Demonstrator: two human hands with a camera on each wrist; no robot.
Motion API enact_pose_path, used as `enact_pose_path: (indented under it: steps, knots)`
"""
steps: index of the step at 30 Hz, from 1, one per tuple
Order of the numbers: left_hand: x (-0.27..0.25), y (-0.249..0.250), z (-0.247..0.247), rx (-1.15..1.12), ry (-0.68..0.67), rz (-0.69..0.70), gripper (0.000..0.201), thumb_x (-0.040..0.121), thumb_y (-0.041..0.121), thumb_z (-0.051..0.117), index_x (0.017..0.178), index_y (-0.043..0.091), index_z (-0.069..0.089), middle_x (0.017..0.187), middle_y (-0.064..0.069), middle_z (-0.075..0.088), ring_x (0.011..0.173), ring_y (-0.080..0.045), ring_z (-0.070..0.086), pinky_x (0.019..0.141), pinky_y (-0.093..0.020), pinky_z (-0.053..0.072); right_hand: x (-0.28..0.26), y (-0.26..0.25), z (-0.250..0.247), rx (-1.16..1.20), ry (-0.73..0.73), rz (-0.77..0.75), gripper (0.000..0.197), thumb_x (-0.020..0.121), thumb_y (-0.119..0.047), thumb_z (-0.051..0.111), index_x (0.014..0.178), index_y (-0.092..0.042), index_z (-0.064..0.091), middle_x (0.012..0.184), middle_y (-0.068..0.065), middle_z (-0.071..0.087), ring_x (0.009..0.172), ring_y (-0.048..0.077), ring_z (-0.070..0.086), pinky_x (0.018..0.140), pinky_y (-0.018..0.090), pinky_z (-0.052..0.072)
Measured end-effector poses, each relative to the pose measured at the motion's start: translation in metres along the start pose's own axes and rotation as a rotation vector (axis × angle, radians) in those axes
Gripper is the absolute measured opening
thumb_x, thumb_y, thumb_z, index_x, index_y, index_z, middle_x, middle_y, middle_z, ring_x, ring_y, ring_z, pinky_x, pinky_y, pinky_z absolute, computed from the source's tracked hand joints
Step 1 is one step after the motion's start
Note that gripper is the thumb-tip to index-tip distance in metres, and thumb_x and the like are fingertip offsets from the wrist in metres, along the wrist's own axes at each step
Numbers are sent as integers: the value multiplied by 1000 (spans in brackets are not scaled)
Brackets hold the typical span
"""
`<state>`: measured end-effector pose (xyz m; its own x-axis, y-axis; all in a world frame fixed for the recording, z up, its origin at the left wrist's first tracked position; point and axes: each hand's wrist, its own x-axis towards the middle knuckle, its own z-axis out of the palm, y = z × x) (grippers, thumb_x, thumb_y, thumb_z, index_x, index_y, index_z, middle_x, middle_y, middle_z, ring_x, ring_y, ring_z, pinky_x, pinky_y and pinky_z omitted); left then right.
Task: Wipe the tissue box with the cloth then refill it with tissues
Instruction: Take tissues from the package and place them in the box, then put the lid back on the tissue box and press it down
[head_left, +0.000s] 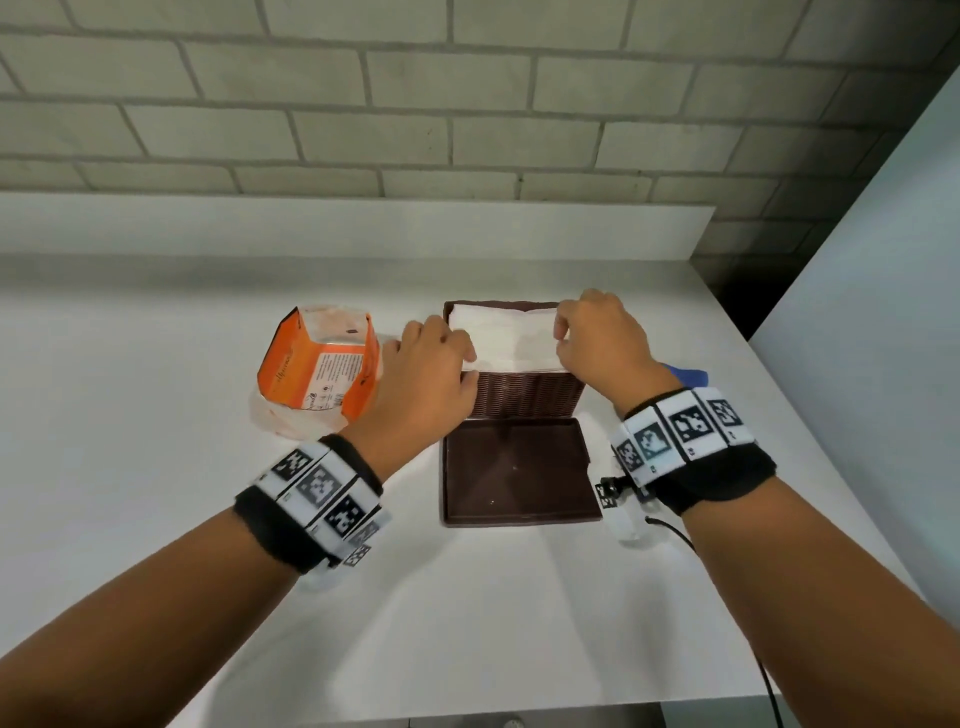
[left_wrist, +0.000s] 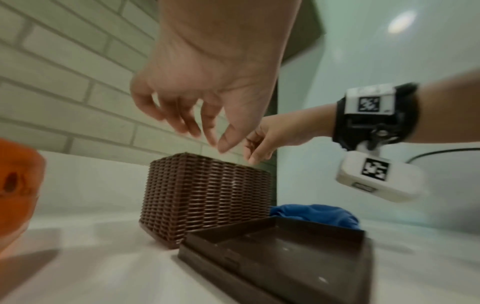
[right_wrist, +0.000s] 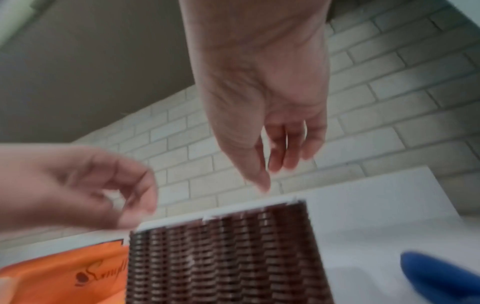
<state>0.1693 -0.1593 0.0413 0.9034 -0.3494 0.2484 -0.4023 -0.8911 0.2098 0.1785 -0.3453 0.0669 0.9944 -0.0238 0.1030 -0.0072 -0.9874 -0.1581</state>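
The brown wicker tissue box (head_left: 524, 397) stands lidless on the white counter, filled with a stack of white tissues (head_left: 506, 338). My left hand (head_left: 452, 353) hovers over the box's left rim, fingers loosely bent down onto the stack's left edge, holding nothing. My right hand (head_left: 563, 338) reaches down at the right rim, fingertips (right_wrist: 263, 185) touching the top of the tissues (right_wrist: 233, 209). In the left wrist view the left hand's fingers (left_wrist: 223, 142) hang just above the box (left_wrist: 205, 197). The blue cloth (head_left: 688, 375) lies right of the box, partly hidden by my right wrist.
The box's brown lid (head_left: 519, 473) lies upside down just in front of it. An opened orange tissue pack (head_left: 317, 364) sits to the box's left. A brick wall and a raised ledge (head_left: 363, 228) run behind; a pale panel (head_left: 857, 312) bounds the counter's right side.
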Motion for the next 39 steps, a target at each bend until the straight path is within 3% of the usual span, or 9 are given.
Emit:
enact_pose_path:
  steps: [5,9,16,20,24,27,30,33,39]
  knots:
    - [-24,-15,2,89,-404,311,30,89,17,56,117,24,62,120,0,58,114,-19,50,92,-32,41,-30,13,-9,22,-479,-118,26,84,3,55,98,-14,70,88,-4,54,86,15,52,69,21,41]
    - [-35,-27,13,217,-568,469,41,84,17,65,124,27,58,128,3,54,118,-17,47,95,-32,42,-52,22,10,-80,-667,-174,34,83,5,59,112,-12,67,120,4,57,103,19,56,84,22,41]
    - [-37,-34,22,205,-546,563,30,87,27,62,117,27,62,124,4,58,116,-17,50,92,-31,41,-71,39,37,-107,-518,-305,23,77,0,67,97,-12,67,95,-2,39,81,16,50,66,25,37]
    - [-35,-42,24,116,-560,560,24,88,24,60,111,26,63,120,6,59,115,-16,48,91,-28,41,-72,42,35,-98,-498,-374,22,78,-10,70,99,-16,70,96,-5,36,84,10,42,72,25,42]
    - [-33,-57,16,-207,-562,463,16,88,25,62,103,23,65,114,8,60,115,-11,44,95,-14,33,-76,55,19,183,-522,-273,20,81,-8,69,100,-16,71,94,-6,39,82,6,44,70,-3,38]
    - [-28,-63,1,-382,-506,423,20,86,40,59,104,31,62,114,12,60,113,-3,46,99,-14,33,-67,66,-1,312,-544,-232,25,81,-7,69,100,-22,68,98,-9,42,89,0,45,76,-7,35]
    - [-21,-68,-17,-615,-492,284,41,73,76,45,103,50,55,111,29,58,108,5,53,94,-18,43,-54,75,-16,487,-566,-189,30,82,0,66,99,-25,64,107,-4,51,99,6,51,92,9,41]
    - [-9,-64,-28,-925,-404,88,20,88,49,51,105,40,57,109,22,63,99,-6,59,91,-35,47,-47,76,-24,885,-537,-45,25,91,-2,53,109,-17,62,105,0,61,97,12,57,85,22,52]
    - [30,-29,-25,-1032,-158,-331,23,100,29,38,100,16,58,83,3,58,68,-3,57,67,-20,43,-16,51,-19,1364,-283,257,25,101,-26,38,92,-21,61,91,-3,63,87,13,57,80,32,49]
